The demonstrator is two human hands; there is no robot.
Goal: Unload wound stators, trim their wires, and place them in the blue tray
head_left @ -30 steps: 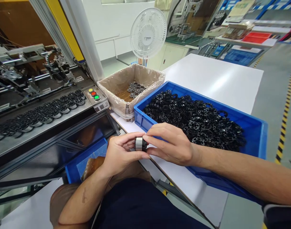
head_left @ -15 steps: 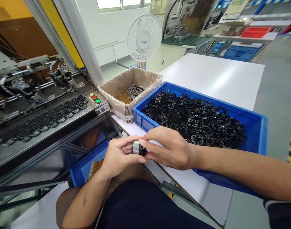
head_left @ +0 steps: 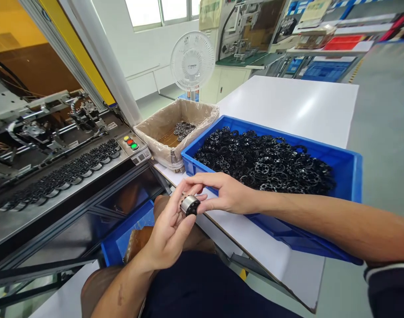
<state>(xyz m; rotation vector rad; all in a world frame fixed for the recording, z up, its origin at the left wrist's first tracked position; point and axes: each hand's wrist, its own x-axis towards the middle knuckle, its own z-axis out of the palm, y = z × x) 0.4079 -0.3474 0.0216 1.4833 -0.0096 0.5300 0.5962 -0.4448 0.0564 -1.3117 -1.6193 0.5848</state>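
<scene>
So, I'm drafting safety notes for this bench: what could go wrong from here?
The silver-and-black part, held in midair by the left hand, might slip and drop. The rows of parts along the machine ledge could be knocked off. A stray bump might press the coloured buttons beside those rows.

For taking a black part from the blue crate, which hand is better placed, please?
Probably the right hand: it is nearer to the blue crate. The left hand is farther away and supports the silver-and-black cylindrical part, though the right thumb is also close to it.
</scene>
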